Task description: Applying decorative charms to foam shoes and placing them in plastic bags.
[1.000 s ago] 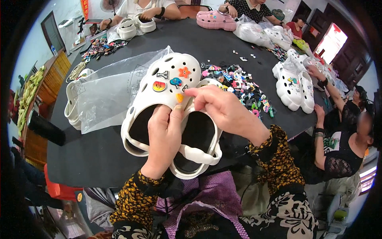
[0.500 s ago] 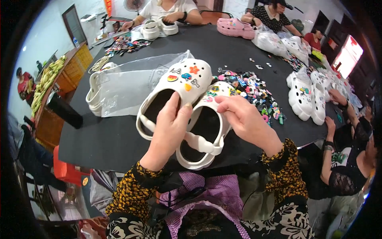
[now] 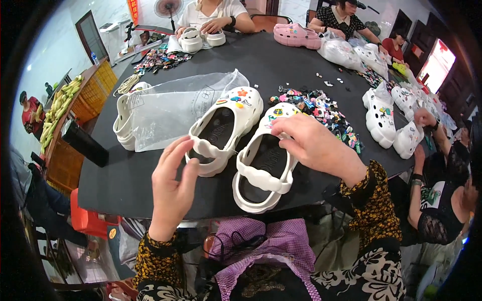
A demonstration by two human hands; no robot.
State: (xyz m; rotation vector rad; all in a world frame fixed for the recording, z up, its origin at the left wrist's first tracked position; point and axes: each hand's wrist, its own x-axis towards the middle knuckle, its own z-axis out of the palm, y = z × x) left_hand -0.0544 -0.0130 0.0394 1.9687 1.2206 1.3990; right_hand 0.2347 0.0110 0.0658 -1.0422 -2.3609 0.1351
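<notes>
Two white clogs stand side by side on the black table [image 3: 165, 193], toes pointing away from me. The left clog [image 3: 246, 113] carries several colourful charms on its toe, and its strap lies at the heel. Beside that strap is my left hand [image 3: 173, 188], its thumb and fingers apart and nothing between them. The right clog [image 3: 263, 178] also has charms on its toe, partly covered by my right hand [image 3: 321, 148]. That hand hovers at or touches the clog's right side, fingers bent, with a gap between thumb and forefinger.
A clear plastic bag [image 3: 168, 118] lies against another white clog pair [image 3: 124, 123] on the left. Loose charms [image 3: 321, 108] are heaped beyond my right hand. More white clogs [image 3: 379, 118] stand rightward near a co-worker's hands; pink clogs [image 3: 296, 36] sit at the far side.
My left hand has let go of the left clog and drawn back leftward. That clog now sits flat, parted from the right one. The right hand has barely moved.
</notes>
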